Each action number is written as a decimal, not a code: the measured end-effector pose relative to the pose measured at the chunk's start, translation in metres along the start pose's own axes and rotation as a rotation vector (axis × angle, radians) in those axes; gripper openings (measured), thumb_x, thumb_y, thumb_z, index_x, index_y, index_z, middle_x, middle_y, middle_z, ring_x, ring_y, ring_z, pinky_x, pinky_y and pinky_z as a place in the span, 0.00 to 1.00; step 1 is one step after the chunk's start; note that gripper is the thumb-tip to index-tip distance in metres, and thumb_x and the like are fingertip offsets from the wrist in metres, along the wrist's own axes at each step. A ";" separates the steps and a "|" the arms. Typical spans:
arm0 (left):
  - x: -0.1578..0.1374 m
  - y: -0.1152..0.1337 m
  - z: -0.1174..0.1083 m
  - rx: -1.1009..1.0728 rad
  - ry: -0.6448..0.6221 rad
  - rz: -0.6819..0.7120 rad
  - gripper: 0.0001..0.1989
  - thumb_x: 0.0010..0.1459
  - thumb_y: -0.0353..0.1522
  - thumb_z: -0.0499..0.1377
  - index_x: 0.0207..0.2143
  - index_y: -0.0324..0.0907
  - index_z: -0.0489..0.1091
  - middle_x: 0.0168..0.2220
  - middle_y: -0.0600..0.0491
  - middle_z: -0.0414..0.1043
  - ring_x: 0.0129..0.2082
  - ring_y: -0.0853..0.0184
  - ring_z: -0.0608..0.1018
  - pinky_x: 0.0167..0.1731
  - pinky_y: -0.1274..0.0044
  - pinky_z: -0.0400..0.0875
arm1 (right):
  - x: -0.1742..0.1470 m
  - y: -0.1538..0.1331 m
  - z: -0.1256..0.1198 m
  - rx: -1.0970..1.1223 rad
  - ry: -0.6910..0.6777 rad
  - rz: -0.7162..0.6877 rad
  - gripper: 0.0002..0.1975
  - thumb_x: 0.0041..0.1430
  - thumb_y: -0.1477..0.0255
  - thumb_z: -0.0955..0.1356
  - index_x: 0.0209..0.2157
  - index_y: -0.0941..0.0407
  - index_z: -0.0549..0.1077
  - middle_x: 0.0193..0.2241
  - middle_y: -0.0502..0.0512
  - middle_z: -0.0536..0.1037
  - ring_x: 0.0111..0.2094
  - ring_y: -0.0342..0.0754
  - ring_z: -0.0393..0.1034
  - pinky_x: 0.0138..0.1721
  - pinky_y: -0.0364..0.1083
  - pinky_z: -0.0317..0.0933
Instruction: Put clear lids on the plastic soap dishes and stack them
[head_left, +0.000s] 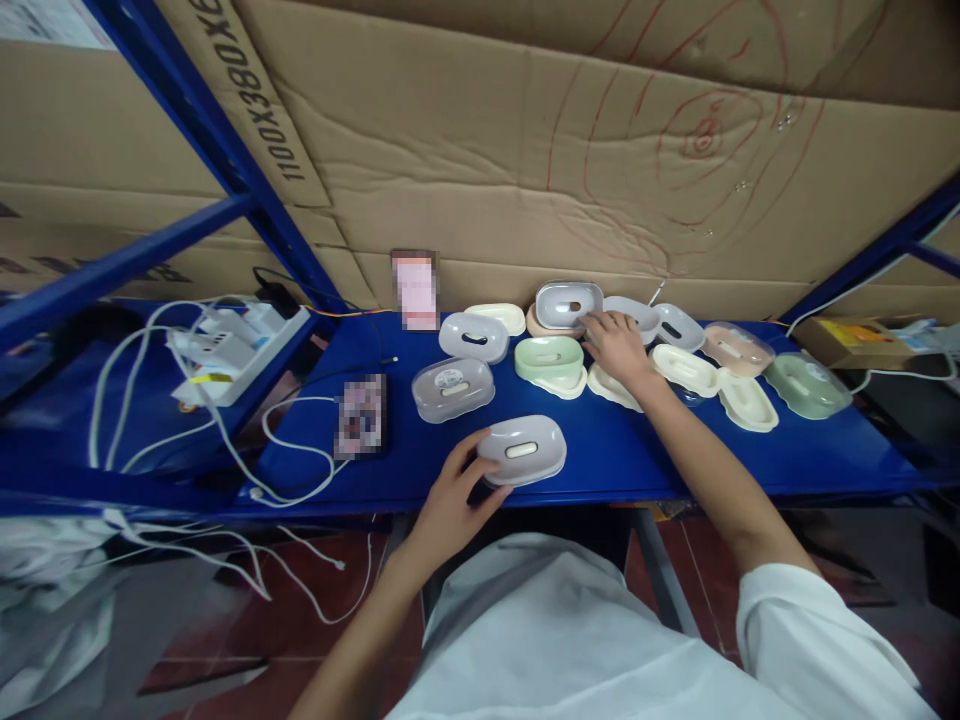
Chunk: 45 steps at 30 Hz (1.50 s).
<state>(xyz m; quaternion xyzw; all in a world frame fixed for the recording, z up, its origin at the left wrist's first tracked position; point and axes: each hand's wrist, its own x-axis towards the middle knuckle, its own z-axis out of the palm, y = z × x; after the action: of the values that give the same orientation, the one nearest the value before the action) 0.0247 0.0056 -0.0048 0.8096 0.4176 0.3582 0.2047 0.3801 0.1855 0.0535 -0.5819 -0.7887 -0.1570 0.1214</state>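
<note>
Near the front edge of the blue table, my left hand (465, 490) grips the left end of a pale grey oval soap dish (544, 450), which has a short white bar in its middle. Its thumb is at the near side and its fingers lie over the rim. Farther back, my right hand (616, 345) has its fingers curled at the right end of another grey soap dish (568, 300), which sits raised on a pinkish piece. The hand partly hides what lies under it. A green soap dish (549, 358) stands just left of that hand, on a cream piece.
More oval pieces surround the hands: a clear-lidded grey box (454, 390), a cream tray (686, 370), a pink box (739, 348) and a green box (808, 385). Left are a blurred phone (360, 415), white cables and a power strip (251, 350). Cardboard (450, 130) forms the back wall.
</note>
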 end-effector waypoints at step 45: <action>-0.001 0.002 0.003 0.013 -0.005 -0.029 0.42 0.68 0.40 0.65 0.76 0.56 0.47 0.76 0.42 0.52 0.74 0.52 0.63 0.70 0.57 0.66 | -0.121 -0.136 -0.025 0.812 -0.009 -0.195 0.24 0.76 0.59 0.65 0.69 0.45 0.67 0.68 0.58 0.70 0.73 0.59 0.58 0.73 0.66 0.56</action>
<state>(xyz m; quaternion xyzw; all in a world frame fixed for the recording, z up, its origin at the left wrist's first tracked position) 0.0280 0.0029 -0.0061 0.8057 0.4310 0.3506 0.2055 0.2861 0.0324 0.0165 -0.4101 -0.8385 0.1583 0.3221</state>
